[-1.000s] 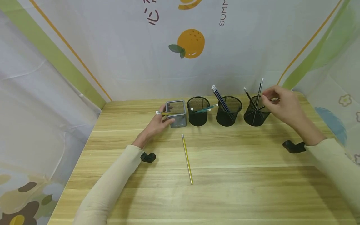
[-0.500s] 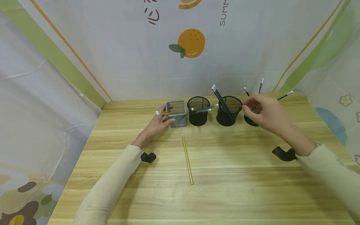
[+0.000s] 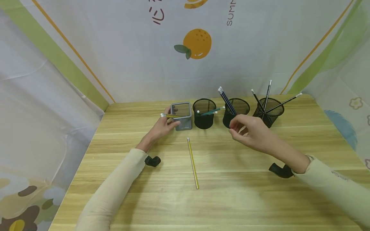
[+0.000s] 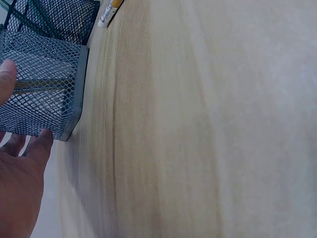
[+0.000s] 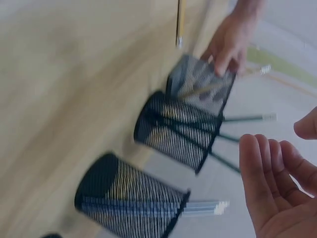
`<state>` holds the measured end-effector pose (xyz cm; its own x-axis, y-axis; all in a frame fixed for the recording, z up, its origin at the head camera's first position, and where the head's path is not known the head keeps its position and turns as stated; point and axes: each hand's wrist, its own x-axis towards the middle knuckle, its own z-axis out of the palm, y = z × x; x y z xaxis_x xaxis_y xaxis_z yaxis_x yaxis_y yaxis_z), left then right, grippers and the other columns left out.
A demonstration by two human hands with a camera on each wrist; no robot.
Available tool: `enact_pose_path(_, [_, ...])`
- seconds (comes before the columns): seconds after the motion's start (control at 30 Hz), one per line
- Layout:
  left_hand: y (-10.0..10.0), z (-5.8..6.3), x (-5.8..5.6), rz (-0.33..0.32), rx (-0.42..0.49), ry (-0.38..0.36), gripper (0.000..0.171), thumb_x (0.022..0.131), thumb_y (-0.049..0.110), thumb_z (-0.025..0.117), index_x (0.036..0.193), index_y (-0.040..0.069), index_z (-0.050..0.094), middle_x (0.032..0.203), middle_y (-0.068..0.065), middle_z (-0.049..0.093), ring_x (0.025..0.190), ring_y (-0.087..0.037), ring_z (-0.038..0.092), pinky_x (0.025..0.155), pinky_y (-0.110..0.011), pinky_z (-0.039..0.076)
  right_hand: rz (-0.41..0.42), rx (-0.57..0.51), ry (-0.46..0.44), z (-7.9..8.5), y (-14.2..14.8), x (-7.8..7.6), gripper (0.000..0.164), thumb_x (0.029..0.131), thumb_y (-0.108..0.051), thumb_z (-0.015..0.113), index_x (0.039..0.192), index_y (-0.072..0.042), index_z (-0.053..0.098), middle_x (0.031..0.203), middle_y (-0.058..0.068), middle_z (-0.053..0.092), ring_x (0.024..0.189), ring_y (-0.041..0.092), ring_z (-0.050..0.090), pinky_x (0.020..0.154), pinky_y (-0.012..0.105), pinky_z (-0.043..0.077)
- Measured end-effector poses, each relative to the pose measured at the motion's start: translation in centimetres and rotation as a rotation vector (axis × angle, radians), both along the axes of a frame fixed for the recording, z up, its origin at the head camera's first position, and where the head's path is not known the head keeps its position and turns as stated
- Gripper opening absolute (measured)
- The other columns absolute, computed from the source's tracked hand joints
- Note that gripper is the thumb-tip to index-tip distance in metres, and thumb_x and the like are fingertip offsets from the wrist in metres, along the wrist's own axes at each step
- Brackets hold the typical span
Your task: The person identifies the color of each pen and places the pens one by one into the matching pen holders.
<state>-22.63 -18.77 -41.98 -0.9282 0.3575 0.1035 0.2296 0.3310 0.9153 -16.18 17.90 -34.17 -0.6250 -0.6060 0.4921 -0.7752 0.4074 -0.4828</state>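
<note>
My left hand (image 3: pixel 160 128) holds a grey square mesh pencil holder (image 3: pixel 184 124) on the table, thumb in front and fingers round its left side. Yellow pencils (image 3: pixel 168 115) lean out of that holder. A single yellow pencil (image 3: pixel 192 163) lies on the wood in front, its eraser end pointing away from me. My right hand (image 3: pixel 251 133) hovers in front of the black cup (image 3: pixel 230 121) with dark blue pencils (image 3: pixel 226 100). Its fingers are loosely bent with nothing between them; in the right wrist view a gap shows between thumb and fingertips.
A round black mesh cup (image 3: pixel 203 123) with green pencils (image 3: pixel 212 111) stands beside the grey holder. At the far right, another black mesh cup (image 3: pixel 270 119) carries black pencils (image 3: pixel 284 103) spread apart. A printed curtain (image 3: pixel 138 64) hangs behind the table (image 3: pixel 231 199).
My right hand has let go of a black pencil, which now leans in the far-right cup, and has moved left and toward me. The left hand stays on the grey holder.
</note>
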Motion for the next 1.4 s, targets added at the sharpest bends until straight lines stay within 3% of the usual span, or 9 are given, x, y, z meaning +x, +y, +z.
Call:
enact_pose_path(0.13, [0.0,0.0,0.0,0.004,-0.009,-0.002,0.073,0.101,0.003,0.062,0.159,0.005,0.018,0.157,-0.02,0.03,0.144,-0.036,0.033,0.116,-0.046,0.034,0.021,0.052,-0.07,-0.9,-1.3,0.6,0.016,0.087,0.003,0.073,0.096,-0.008,0.065,0.087,-0.005,0.063,0.077,0.007,0.063,0.057,0.024,0.059])
enact_pose_path(0.3, [0.0,0.0,0.0,0.004,-0.01,0.005,0.072,0.101,0.002,0.062,0.159,0.003,0.019,0.156,-0.02,0.03,0.144,-0.037,0.033,0.116,-0.046,0.034,0.024,0.155,-0.22,-1.9,-2.9,1.2,0.012,0.09,-0.002,0.072,0.098,-0.006,0.064,0.09,-0.002,0.063,0.078,0.009,0.064,0.062,0.025,0.06])
enact_pose_path(0.47, [0.0,0.0,0.0,0.002,-0.011,0.006,0.072,0.101,0.002,0.062,0.159,0.004,0.018,0.156,-0.021,0.03,0.144,-0.036,0.032,0.117,-0.047,0.033,0.022,0.219,-0.336,-2.8,-4.2,1.2,0.015,0.09,-0.006,0.073,0.101,-0.002,0.063,0.093,0.002,0.063,0.076,0.009,0.065,0.066,0.023,0.059])
enact_pose_path(0.53, [0.0,0.0,-0.1,-0.001,-0.008,0.001,0.073,0.101,0.0,0.061,0.159,0.002,0.017,0.157,-0.023,0.028,0.145,-0.038,0.03,0.117,-0.049,0.031,0.018,0.229,-0.34,-3.1,-4.7,1.0,0.017,0.09,-0.007,0.074,0.102,-0.001,0.064,0.092,0.002,0.064,0.075,0.009,0.065,0.066,0.023,0.059])
enact_pose_path(0.6, [0.2,0.8,0.5,-0.005,-0.006,-0.009,0.071,0.101,-0.002,0.06,0.158,0.0,0.016,0.156,-0.026,0.027,0.145,-0.041,0.028,0.117,-0.05,0.031,0.011,0.249,-0.34,-3.4,-5.1,0.8,0.019,0.09,-0.01,0.075,0.103,0.0,0.065,0.091,0.001,0.064,0.073,0.007,0.064,0.066,0.024,0.058])
enact_pose_path(0.77, [0.2,0.8,0.5,-0.003,-0.017,-0.002,0.071,0.102,0.0,0.061,0.158,0.001,0.018,0.156,-0.024,0.029,0.144,-0.039,0.031,0.116,-0.048,0.034,-0.007,0.33,-0.368,-3.9,-6.2,0.4,0.023,0.09,-0.015,0.075,0.105,0.0,0.067,0.089,0.001,0.066,0.07,0.006,0.059,0.065,0.026,0.055])
enact_pose_path(0.83, [0.0,-0.1,-0.1,0.001,-0.02,0.008,0.072,0.101,0.003,0.062,0.159,0.003,0.018,0.156,-0.021,0.03,0.145,-0.037,0.031,0.116,-0.047,0.034,-0.013,0.351,-0.376,-4.1,-6.8,0.3,0.023,0.09,-0.017,0.076,0.104,0.0,0.067,0.087,0.002,0.066,0.069,0.008,0.058,0.065,0.027,0.054])
enact_pose_path(1.1, [0.1,0.2,0.0,0.0,-0.02,-0.006,0.073,0.102,0.001,0.06,0.159,0.003,0.016,0.158,-0.024,0.027,0.146,-0.039,0.028,0.117,-0.05,0.032,-0.046,0.369,-0.362,-4.9,-9.1,0.1,0.025,0.088,-0.02,0.078,0.097,0.0,0.065,0.076,-0.002,0.061,0.067,0.012,0.055,0.063,0.029,0.053])
enact_pose_path(1.4, [0.8,3.1,1.9,-0.008,-0.005,-0.018,0.069,0.101,-0.004,0.059,0.156,-0.005,0.017,0.156,-0.03,0.027,0.145,-0.044,0.027,0.117,-0.05,0.032,-0.042,0.39,-0.376,-5.7,-11.9,0.5,0.024,0.088,-0.019,0.079,0.085,-0.004,0.061,0.067,-0.004,0.054,0.059,0.01,0.048,0.054,0.024,0.044])
